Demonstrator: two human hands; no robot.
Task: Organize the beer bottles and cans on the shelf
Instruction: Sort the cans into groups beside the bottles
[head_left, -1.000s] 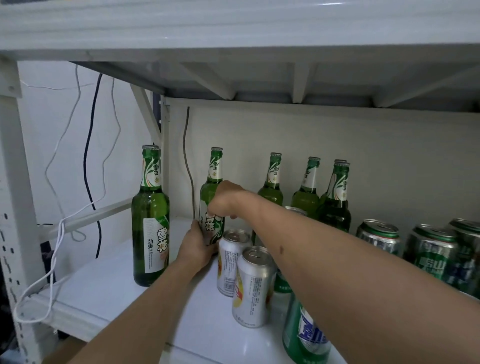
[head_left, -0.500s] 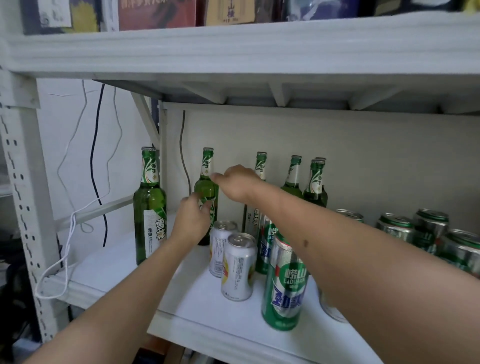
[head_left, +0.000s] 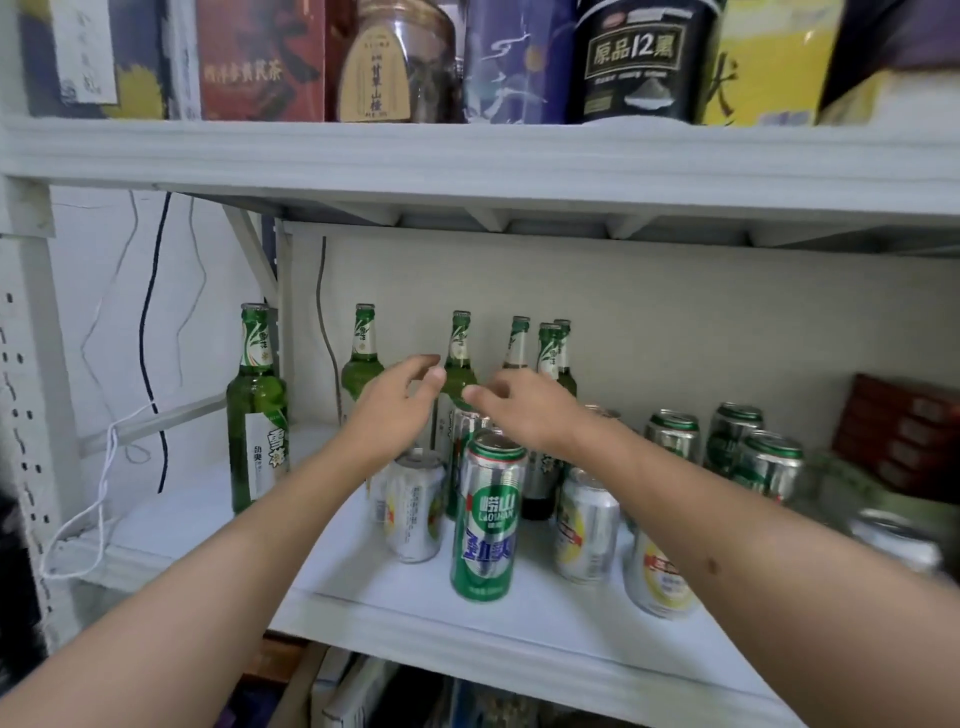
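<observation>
Several green beer bottles stand along the back of the white shelf (head_left: 363, 597), and one bottle (head_left: 256, 410) stands apart at the left. A tall green can (head_left: 488, 519) stands in front, with silver cans (head_left: 415, 512) beside it and green cans (head_left: 672, 434) to the right. My left hand (head_left: 395, 410) hovers with fingers spread in front of the second bottle (head_left: 362, 358), holding nothing. My right hand (head_left: 519, 410) is open beside the third bottle (head_left: 459, 358), its fingers apart near the bottle's shoulder.
The upper shelf (head_left: 467, 156) hangs low overhead and carries boxes and a jar. Cables (head_left: 150, 338) dangle at the left beside the perforated upright. A dark red box (head_left: 904, 436) sits at the far right. More silver cans (head_left: 657, 577) stand near the front edge.
Both hands have let go of the second bottle and pulled back from it, fingers now spread. The camera has drawn back and tilted up, showing the upper shelf.
</observation>
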